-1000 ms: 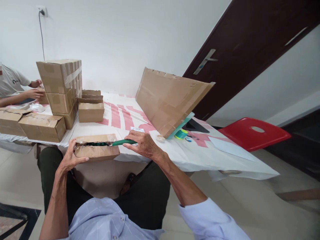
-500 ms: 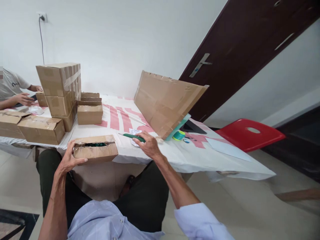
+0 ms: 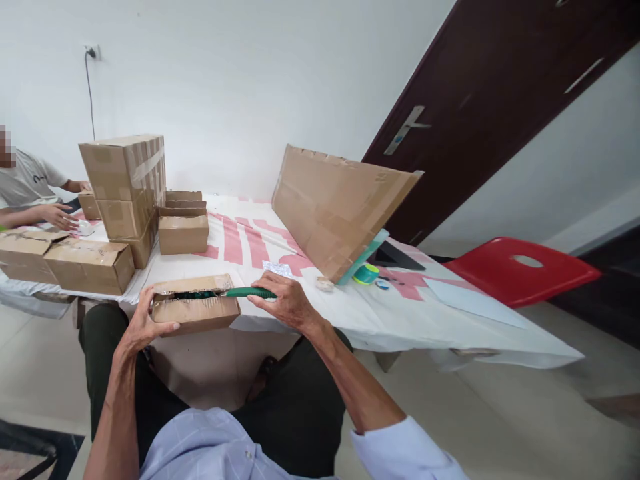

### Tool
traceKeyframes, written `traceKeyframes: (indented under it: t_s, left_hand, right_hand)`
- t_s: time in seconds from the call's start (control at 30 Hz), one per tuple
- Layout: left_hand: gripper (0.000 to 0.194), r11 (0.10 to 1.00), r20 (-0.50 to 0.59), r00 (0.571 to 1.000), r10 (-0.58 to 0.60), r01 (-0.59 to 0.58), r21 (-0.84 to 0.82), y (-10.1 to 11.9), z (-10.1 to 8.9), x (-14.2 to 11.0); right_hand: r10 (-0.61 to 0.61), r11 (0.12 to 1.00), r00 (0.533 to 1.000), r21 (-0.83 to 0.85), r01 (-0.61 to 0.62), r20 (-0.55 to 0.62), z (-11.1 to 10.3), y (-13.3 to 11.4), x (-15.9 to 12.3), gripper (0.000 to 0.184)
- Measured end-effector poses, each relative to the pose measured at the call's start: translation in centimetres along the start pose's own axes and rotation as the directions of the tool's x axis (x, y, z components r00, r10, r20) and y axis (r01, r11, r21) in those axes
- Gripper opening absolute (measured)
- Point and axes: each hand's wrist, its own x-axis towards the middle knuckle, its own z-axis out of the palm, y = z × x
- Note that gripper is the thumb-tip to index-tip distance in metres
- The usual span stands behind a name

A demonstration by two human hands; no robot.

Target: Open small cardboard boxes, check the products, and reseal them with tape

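My left hand (image 3: 141,325) grips the left end of a small cardboard box (image 3: 197,315) at the table's front edge. The box top has a long ragged slit, with something dark green partly visible inside. In my right hand (image 3: 287,301) is a green-handled utility knife (image 3: 245,292), held from the right and pointing left. Its front end is at the right end of the slit; I cannot tell whether the blade touches the cardboard.
Stacked taped boxes (image 3: 120,170), an open carton (image 3: 183,235) and more boxes (image 3: 87,267) stand left. A large cardboard sheet (image 3: 340,207) leans behind a tape roll (image 3: 366,273). A red chair (image 3: 520,270) is right. A co-worker's hand (image 3: 57,217) is far left.
My right hand has brought the knife left, from above the table to the slit of the box. My left hand stays on the box. The view has shifted slightly.
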Motion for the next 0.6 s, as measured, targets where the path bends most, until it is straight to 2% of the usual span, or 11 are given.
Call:
traceKeyframes:
  t_s: [0.17, 0.3, 0.37, 0.47, 0.6]
  left_hand:
    - [0.078, 1.0, 0.007, 1.0, 0.013, -0.013, 0.016, -0.3, -0.1, -0.1]
    - [0.089, 1.0, -0.009, 1.0, -0.008, 0.008, 0.025, -0.9, -0.2, -0.1]
    - [0.095, 1.0, -0.011, 1.0, -0.008, 0.009, 0.024, -1.1, -0.2, -0.1]
    - [0.097, 1.0, -0.018, 1.0, -0.002, 0.002, 0.031, -1.1, -0.3, 0.0]
    - [0.098, 0.998, -0.01, 0.999, -0.039, 0.039, 0.04, -0.8, -0.3, -0.1]
  right_hand:
    - [-0.047, 0.983, 0.999, -0.18, 0.047, 0.005, 0.1, 0.6, 0.4, 0.02]
    - [0.016, 0.98, 0.994, -0.194, -0.038, -0.11, -1.2, 3.2, -0.8, 0.021]
    - [0.076, 0.985, 0.981, -0.141, -0.101, -0.177, -0.7, 4.7, -1.5, 0.021]
    - [0.233, 0.964, 0.946, -0.076, -0.256, -0.227, 3.1, 6.5, -2.5, 0.023]
    - [0.484, 0.869, 0.86, -0.027, -0.494, -0.159, 10.2, 7.5, -3.0, 0.022]
